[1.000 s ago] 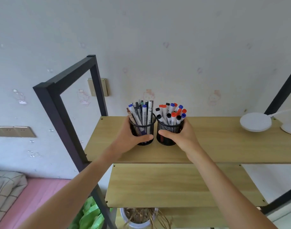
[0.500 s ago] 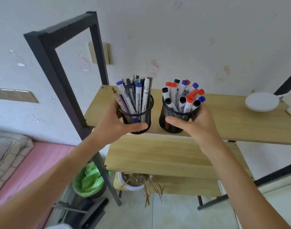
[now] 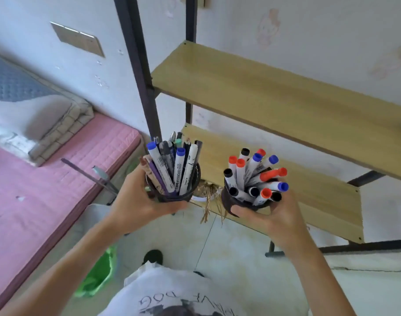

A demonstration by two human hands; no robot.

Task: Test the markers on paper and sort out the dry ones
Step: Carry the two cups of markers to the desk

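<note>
- A white printed shirt (image 3: pixel 190 293) is seen at the bottom edge, nearest the camera, with both bare forearms extended forward from it.
- The left hand (image 3: pixel 138 206) is wrapped around the left pen cup (image 3: pixel 172 197); the thumb is laid across the near wall and the fingers are curled behind the far wall.
- The left pen cup, a black mesh holder, is held upright in the air and is filled with mixed pens and markers (image 3: pixel 172 165), two of them blue-capped.
- The right hand (image 3: pixel 279 215) is clamped on the right pen cup (image 3: pixel 229 201) in the same manner, thumb across the front and fingers curled around the right side.
- The right pen cup is tilted slightly toward the camera and is filled with whiteboard markers (image 3: pixel 254 179) capped in red, blue and black.
- The two cups are held side by side, apart, with a clear gap between them; the hands are not in contact.
- A green bag (image 3: pixel 97 277) is seen on the floor below the left forearm.
- A pink mattress (image 3: pixel 47 190) is located to the left.
- The wooden shelves (image 3: pixel 263 92) on a black frame (image 3: pixel 138 65) are located beyond the cups, against the wall.
</note>
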